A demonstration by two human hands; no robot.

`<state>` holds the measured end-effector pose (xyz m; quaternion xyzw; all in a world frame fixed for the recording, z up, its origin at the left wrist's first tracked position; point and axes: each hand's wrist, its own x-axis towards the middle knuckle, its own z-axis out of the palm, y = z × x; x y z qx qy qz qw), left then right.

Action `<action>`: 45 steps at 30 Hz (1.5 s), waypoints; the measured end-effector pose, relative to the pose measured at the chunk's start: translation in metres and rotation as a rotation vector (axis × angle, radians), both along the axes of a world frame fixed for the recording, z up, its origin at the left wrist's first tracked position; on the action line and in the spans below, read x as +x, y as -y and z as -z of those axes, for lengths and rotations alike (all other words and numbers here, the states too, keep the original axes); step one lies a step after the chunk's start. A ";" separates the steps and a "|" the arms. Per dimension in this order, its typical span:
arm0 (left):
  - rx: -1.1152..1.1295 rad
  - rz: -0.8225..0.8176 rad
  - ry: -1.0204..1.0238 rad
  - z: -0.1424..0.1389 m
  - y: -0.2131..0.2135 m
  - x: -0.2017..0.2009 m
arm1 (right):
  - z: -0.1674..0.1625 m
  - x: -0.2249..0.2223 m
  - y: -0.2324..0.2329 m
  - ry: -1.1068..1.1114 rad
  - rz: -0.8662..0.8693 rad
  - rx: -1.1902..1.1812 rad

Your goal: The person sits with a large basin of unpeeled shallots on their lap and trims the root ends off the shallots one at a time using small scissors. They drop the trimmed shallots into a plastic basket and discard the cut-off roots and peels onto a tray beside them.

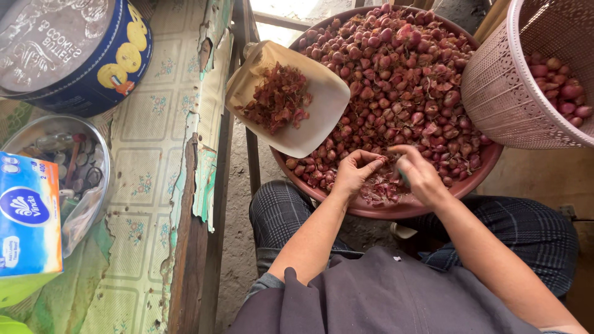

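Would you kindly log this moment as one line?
left hand: pinching shallot | right hand: on shallot pile | basin: full of shallots | scoop: skins

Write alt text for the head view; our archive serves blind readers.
A seated person's left hand and right hand work together over a large basin heaped with shallots. A scoop of peels rests on it, beside a pink basket.

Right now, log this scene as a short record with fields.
left hand: pinching a shallot above the basin's near edge
right hand: closed on a small object, too hidden to identify
basin: round, reddish, heaped with unpeeled shallots
scoop: beige, holds dry peelings, rests on basin's left rim
basket: pink lattice, shallots inside, right of basin
bench: round cookie tin, metal bowl, tissue box
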<state>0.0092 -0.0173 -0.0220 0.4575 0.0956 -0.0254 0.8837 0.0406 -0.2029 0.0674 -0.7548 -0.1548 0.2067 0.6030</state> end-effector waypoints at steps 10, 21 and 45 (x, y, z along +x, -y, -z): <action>0.451 -0.079 0.140 -0.001 -0.010 0.003 | -0.023 -0.014 -0.021 0.236 0.030 -0.350; 0.594 -0.079 0.134 -0.035 -0.009 -0.010 | 0.020 -0.007 -0.016 0.025 -0.003 -0.163; 0.430 -0.163 0.065 0.024 -0.029 0.016 | 0.015 0.010 0.002 0.402 0.175 -0.222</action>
